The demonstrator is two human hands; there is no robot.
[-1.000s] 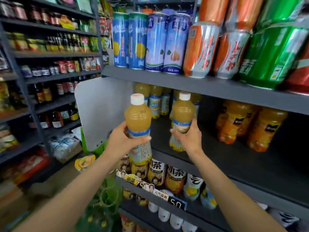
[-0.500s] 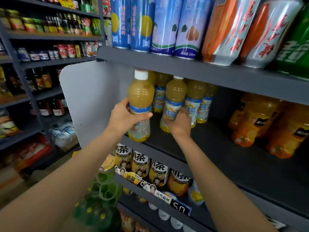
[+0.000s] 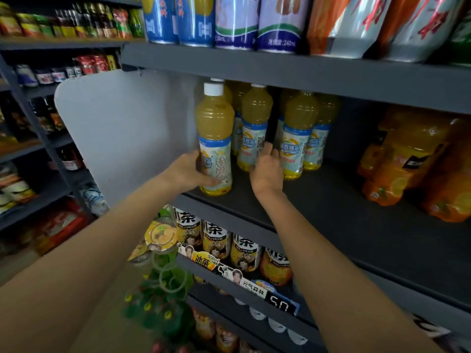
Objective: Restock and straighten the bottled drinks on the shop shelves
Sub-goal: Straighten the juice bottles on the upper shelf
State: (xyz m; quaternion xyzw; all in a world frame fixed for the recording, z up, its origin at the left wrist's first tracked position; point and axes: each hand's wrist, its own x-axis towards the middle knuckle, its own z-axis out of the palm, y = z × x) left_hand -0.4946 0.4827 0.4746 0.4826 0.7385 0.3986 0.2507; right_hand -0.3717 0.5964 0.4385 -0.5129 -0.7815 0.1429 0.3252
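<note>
My left hand (image 3: 188, 171) grips the lower label of a yellow juice bottle (image 3: 215, 138) with a white cap, which stands upright on the front left of the dark shelf (image 3: 331, 215). My right hand (image 3: 266, 169) reaches in between a second juice bottle (image 3: 253, 126) and a third one (image 3: 297, 133), its fingers curled against the second bottle's label. More bottles of the same drink stand in rows behind them.
Orange drink bottles (image 3: 407, 159) stand at the shelf's right, with bare shelf between them and the juice. A white end panel (image 3: 122, 128) bounds the left. Tall cans (image 3: 237, 19) line the shelf above; tea bottles (image 3: 216, 240) fill the shelf below.
Both hands moved forward into the shelf. The left-hand bottle went from held in the air to standing on the shelf front. The right-hand bottle now stands in the row.
</note>
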